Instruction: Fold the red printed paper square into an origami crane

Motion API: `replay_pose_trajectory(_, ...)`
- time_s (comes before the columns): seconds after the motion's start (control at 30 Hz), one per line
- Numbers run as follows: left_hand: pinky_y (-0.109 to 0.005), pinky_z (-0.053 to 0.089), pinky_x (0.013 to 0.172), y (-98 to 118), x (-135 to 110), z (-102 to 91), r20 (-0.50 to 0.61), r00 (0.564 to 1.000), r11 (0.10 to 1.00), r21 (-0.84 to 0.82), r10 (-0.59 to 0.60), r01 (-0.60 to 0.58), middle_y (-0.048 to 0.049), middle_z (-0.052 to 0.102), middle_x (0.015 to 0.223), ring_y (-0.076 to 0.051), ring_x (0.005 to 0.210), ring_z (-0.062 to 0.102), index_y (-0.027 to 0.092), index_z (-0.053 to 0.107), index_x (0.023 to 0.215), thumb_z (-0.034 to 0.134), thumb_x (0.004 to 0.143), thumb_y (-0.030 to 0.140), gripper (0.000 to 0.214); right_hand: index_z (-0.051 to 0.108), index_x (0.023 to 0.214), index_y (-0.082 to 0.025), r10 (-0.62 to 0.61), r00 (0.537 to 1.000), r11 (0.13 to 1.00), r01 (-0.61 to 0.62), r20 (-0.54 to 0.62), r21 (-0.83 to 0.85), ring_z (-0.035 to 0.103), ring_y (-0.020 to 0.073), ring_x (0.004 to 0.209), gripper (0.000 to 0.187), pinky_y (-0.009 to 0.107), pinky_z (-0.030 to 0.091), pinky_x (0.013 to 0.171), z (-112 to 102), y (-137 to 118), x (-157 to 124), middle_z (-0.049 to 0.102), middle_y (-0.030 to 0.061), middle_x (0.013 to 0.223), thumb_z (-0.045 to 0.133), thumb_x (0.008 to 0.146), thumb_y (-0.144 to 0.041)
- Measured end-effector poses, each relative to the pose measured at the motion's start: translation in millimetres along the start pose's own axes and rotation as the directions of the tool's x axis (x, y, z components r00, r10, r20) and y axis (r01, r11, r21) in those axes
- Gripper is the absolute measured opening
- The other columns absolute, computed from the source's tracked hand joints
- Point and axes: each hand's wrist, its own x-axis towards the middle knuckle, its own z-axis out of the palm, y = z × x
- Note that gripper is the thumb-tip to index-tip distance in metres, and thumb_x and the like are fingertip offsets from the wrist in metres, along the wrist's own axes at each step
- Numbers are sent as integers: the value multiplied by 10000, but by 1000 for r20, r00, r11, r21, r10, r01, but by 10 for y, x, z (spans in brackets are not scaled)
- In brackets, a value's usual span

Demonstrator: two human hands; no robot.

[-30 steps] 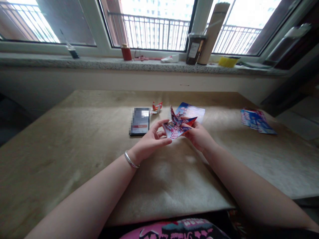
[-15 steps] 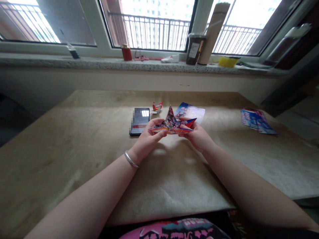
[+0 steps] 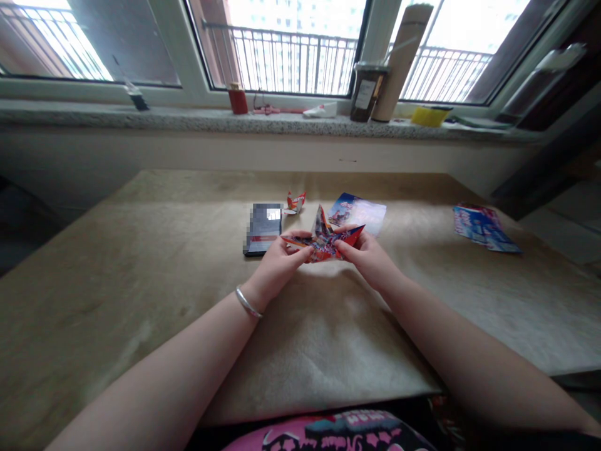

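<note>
Between my two hands is a folded paper piece, printed in red, blue and white, with pointed flaps to both sides and one point standing up at the back. My left hand pinches its left side, thumb on the near face and fingers behind. On the right side my right hand grips it, the thumb pressed onto the printed front. A smaller folded paper figure, red and white, stands on the table behind my left hand. Just left of that hand lies a dark phone with its screen lit.
A blue and white printed sheet lies behind my right hand. Several more printed sheets are fanned out at the table's right. Along the windowsill stand a red can, a dark container, a cardboard tube and a yellow roll.
The folded paper has tipped and dropped slightly, so more of its front shows. My right thumb has shifted left over it. The things on the table have not moved.
</note>
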Motion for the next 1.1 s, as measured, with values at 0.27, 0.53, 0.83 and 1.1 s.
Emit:
replay_pose_trajectory(0.27,-341,455,890,-14,-7,-3,82,995,997,-61,49,-44,-72,626,1053,-183,954,605,165,482,1171,752,661,290,590,514,831,-213,30,999,999,-31,-12,-14,630,161,742,369,368,509,772,-11,23,7,646,-12,785,739,609,-403)
replay_pose_trajectory(0.53,-340,455,901,-38,5,-25,71,996,998,17,59,-60,-95,560,1195,-210,1058,567,185,429,1248,669,751,325,570,569,831,-202,85,994,995,-89,71,51,650,179,793,364,386,510,825,8,-28,-14,675,19,836,746,610,-431)
replay_pose_trajectory(0.83,-333,472,892,-67,40,-50,25,992,992,-42,120,-119,-88,525,1248,-212,1091,557,249,290,1354,590,804,427,652,612,897,-213,134,980,980,-153,146,124,649,196,909,406,370,534,833,19,-61,-19,688,44,975,758,607,-458)
replay_pose_trajectory(1.1,-297,467,880,2,-19,-7,145,956,955,117,256,-273,-93,415,1369,-233,1177,486,288,184,1392,707,724,359,852,639,876,-199,177,970,963,-206,169,173,633,213,958,408,374,513,864,16,-84,-17,691,62,993,763,599,-471)
